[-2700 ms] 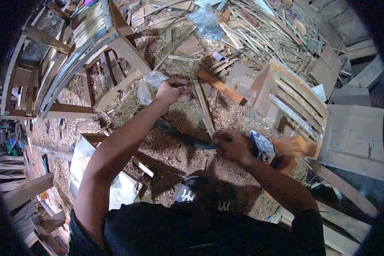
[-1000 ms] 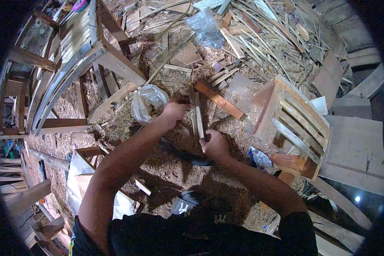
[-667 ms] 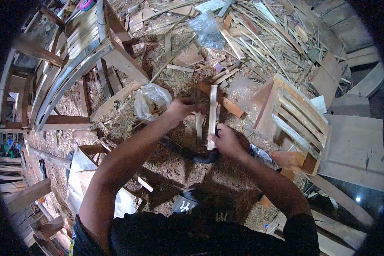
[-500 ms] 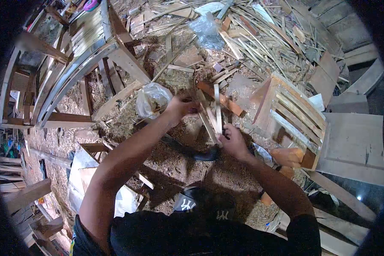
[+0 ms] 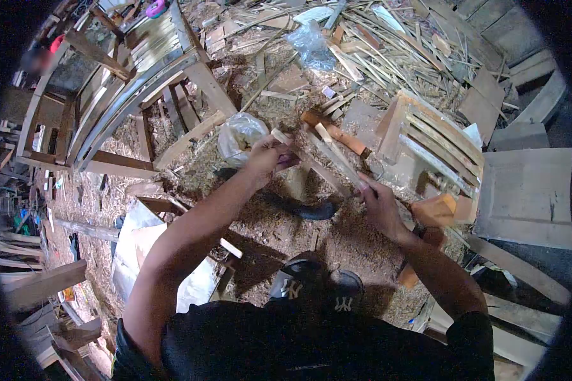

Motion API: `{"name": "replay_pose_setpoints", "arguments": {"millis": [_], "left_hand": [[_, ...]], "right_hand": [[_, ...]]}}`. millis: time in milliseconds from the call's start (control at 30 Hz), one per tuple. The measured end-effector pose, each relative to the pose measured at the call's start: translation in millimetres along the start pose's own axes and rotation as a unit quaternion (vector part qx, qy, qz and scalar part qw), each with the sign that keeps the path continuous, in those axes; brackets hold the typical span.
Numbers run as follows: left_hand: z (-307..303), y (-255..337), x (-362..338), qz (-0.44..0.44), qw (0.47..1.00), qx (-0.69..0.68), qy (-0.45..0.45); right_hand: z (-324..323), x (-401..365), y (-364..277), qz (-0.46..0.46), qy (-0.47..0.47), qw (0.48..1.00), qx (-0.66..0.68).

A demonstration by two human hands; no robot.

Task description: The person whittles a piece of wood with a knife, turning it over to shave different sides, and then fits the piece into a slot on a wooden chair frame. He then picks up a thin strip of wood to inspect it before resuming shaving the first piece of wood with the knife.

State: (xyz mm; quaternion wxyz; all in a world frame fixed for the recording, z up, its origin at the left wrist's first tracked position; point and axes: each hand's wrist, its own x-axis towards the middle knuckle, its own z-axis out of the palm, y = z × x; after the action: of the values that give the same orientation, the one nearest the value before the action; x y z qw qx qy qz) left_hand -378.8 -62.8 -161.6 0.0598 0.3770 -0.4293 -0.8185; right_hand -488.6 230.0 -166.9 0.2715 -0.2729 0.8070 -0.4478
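Two slim wooden strips meet at my right hand [image 5: 382, 206], whose fingers are closed around their near ends. The lower wooden strip [image 5: 325, 171] slants up to my left hand [image 5: 270, 160], which grips it close to its far end. The upper wooden strip [image 5: 340, 155] runs from the right hand with its far end free. Just beyond them, a reddish-brown wooden piece [image 5: 346, 140] lies on the ground. A clear plastic bag [image 5: 240, 134] sits beside my left hand. Beneath the strips is a dark curved object [image 5: 308, 209] whose kind I cannot make out.
A large curved wooden frame [image 5: 124, 117] stands at the left, and a slatted wooden piece [image 5: 435, 149] at the right. Scrap sticks [image 5: 388, 63] are heaped at the back. A pale panel [image 5: 524, 197] lies far right. Wood shavings cover the ground around my shoes [image 5: 289, 286].
My right hand has moved right with the strips' near ends, and they now slant more. The left hand still grips one strip. The whole view has shifted slightly.
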Motion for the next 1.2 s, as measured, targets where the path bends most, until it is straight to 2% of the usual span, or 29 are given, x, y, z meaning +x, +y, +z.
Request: {"name": "replay_pose_setpoints", "arguments": {"millis": [33, 100, 200, 300, 433, 500, 633, 700, 800, 833, 900, 1000, 1133, 1200], "left_hand": [[-6.1, -4.0, 2.8, 0.001, 1.0, 0.003, 0.0], [-10.7, -5.3, 4.5, -0.054, 0.997, -0.026, -0.042], [-1.6, -10.9, -5.4, -0.034, 0.998, -0.056, -0.011], [2.7, -14.8, -6.2, -0.019, 0.999, -0.021, 0.015], [11.3, -8.1, -14.0, -0.02, 0.999, 0.013, -0.032], [24.9, -6.0, -27.4, -0.002, 1.0, 0.022, 0.001], [37.8, -9.1, -36.7, -0.01, 0.999, 0.025, -0.045], [42.4, -10.6, -37.4, -0.045, 0.995, -0.06, -0.061], [46.5, -8.2, -38.2, -0.037, 0.993, -0.057, -0.094], [47.2, -6.2, -38.3, -0.037, 0.993, -0.057, -0.094], [46.7, -2.6, -38.1, -0.043, 0.993, -0.044, -0.097], [45.2, 1.1, -40.8, -0.033, 0.993, -0.029, -0.113], [46.8, 3.2, -47.0, -0.041, 0.993, -0.013, -0.107], [45.9, 4.6, -49.4, -0.045, 0.99, -0.012, -0.13]], "right_hand": [[2.6, 1.1, 10.0, -0.001, 0.001, 1.0, 0.003], [3.1, 6.2, 13.1, -0.139, 0.018, 0.99, 0.0], [-5.4, -2.6, -11.2, -0.09, 0.039, 0.994, -0.043], [-6.9, -2.7, -15.2, -0.106, 0.091, 0.99, -0.034], [-17.1, -8.9, -33.2, -0.13, 0.118, 0.984, -0.041], [-23.8, -13.7, -37.0, -0.155, 0.114, 0.957, -0.217], [-25.3, -21.7, -45.5, -0.12, 0.103, 0.978, -0.137], [-21.9, -21.4, -40.8, -0.138, 0.098, 0.98, -0.104], [-21.6, -23.1, -43.2, -0.164, 0.141, 0.972, -0.09], [-24.0, -24.5, -46.8, -0.165, 0.141, 0.972, -0.09], [-31.3, -28.5, -56.7, -0.207, 0.173, 0.943, -0.195], [-34.0, -27.3, -60.7, -0.196, 0.178, 0.942, -0.208], [-38.3, -24.6, -54.6, -0.177, 0.153, 0.951, -0.2], [-38.7, -25.3, -53.9, -0.145, 0.121, 0.972, -0.14]]}}
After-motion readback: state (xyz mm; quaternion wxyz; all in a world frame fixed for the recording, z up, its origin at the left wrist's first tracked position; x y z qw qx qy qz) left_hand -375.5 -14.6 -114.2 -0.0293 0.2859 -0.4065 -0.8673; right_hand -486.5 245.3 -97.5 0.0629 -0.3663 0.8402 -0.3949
